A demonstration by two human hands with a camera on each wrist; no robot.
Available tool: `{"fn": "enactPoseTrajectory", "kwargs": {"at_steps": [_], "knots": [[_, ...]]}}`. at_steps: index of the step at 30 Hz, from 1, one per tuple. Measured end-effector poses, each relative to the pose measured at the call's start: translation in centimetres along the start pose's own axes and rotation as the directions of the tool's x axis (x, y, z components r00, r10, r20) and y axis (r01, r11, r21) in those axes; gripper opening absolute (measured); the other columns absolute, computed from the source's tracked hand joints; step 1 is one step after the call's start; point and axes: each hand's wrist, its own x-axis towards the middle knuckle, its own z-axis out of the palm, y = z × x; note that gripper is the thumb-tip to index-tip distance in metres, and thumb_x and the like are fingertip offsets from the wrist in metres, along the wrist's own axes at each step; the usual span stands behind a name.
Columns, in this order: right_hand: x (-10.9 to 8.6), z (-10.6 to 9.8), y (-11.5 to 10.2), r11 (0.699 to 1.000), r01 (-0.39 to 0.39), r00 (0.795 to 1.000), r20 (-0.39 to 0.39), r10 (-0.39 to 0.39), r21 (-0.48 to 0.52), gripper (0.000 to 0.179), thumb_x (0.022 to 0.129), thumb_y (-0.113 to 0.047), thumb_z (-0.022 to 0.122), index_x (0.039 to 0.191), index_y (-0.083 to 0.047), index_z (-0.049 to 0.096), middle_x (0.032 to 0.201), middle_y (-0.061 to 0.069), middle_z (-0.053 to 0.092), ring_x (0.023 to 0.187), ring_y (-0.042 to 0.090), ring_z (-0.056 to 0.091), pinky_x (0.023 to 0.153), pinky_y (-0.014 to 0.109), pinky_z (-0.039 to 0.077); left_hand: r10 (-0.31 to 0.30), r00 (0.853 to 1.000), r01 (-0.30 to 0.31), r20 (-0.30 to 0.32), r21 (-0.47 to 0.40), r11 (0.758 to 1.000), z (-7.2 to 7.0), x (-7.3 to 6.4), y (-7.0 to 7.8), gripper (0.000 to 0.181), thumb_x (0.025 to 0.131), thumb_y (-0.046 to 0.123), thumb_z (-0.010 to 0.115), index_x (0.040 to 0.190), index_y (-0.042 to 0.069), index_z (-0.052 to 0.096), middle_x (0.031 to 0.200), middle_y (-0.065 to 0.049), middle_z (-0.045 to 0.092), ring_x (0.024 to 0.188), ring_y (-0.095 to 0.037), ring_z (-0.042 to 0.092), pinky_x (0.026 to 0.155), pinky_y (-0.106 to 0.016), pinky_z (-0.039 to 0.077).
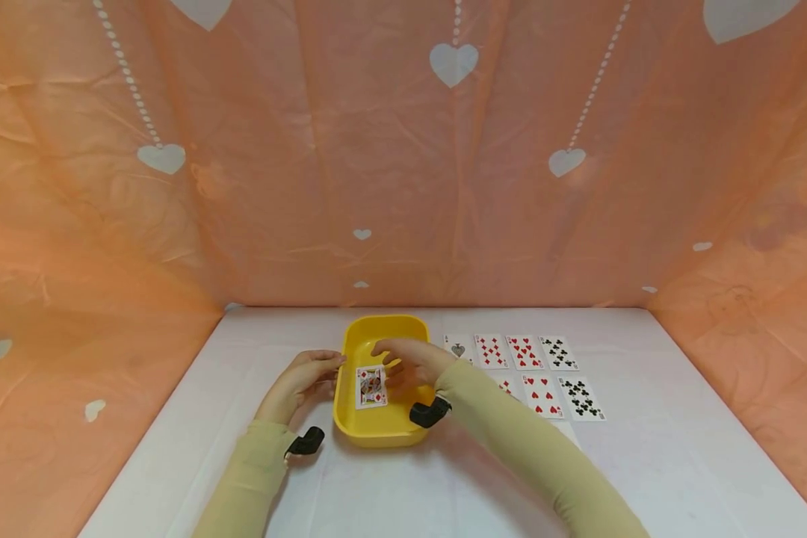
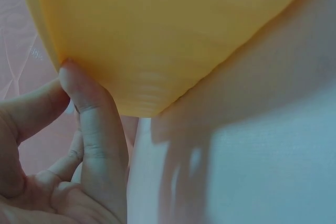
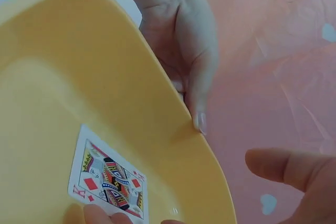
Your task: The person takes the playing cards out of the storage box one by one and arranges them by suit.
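My left hand [image 1: 307,377] pinches the left rim of a yellow plastic tub [image 1: 381,432]; in the left wrist view its thumb [image 2: 94,124] presses near the rim. Inside the tub lies a king of diamonds card [image 1: 371,387], face up. My right hand [image 1: 413,362] is over the tub's right side, just right of the card, its fingers spread and loosely bent. Seen from the right wrist, fingertips [image 3: 102,216] come close to the lower edge of the king of diamonds, while the thumb [image 3: 278,166] stands well apart from them.
Right of the tub, face-up playing cards lie in rows: an ace of spades [image 1: 458,347], diamonds [image 1: 491,351], hearts [image 1: 524,353] and clubs [image 1: 558,353] behind, more hearts [image 1: 543,396] and clubs [image 1: 582,398] in front. My right sleeve [image 1: 504,418] covers some. An orange curtain [image 1: 376,187] encloses the white table [image 1: 679,441].
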Motion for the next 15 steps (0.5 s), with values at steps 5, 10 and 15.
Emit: {"fn": "enactPoseTrajectory", "kwargs": {"at_steps": [5,10,15], "knots": [[0.34,0.64,-0.05,0.996,-0.054,0.998,0.026,0.052,0.074,0.072,0.083,-0.024,0.065,0.135,0.011,0.031,0.128,0.027,0.037,0.116,0.04,0.042,0.096,0.061,0.039,-0.02,0.999,0.021,-0.03,0.017,1.0,0.05,0.06,-0.02,0.036,0.093,0.01,0.061,0.118,-0.014,0.053,0.085,-0.009,0.068,0.072,-0.013,0.062,0.062,-0.024,0.053],[0.63,0.61,0.07,0.99,-0.071,0.997,0.015,0.069,0.124,0.069,0.085,-0.024,0.062,0.135,0.01,0.029,0.117,0.023,0.039,0.106,0.036,0.042,0.097,0.057,0.04,-0.023,0.999,0.024,-0.031,0.026,0.999,0.02,0.03,0.02,0.036,0.093,0.011,0.061,0.119,-0.014,0.053,0.087,-0.01,0.068,0.074,-0.014,0.063,0.062,-0.024,0.053],[0.93,0.39,0.52,0.984,-0.075,0.997,0.0,0.076,0.163,0.066,0.085,-0.023,0.063,0.132,0.01,0.031,0.108,0.02,0.041,0.103,0.037,0.048,0.095,0.053,0.043,-0.022,0.998,0.024,-0.051,0.04,0.999,0.05,0.05,0.07,0.035,0.093,0.011,0.062,0.118,-0.013,0.054,0.089,-0.01,0.068,0.075,-0.014,0.062,0.063,-0.023,0.051]]}}
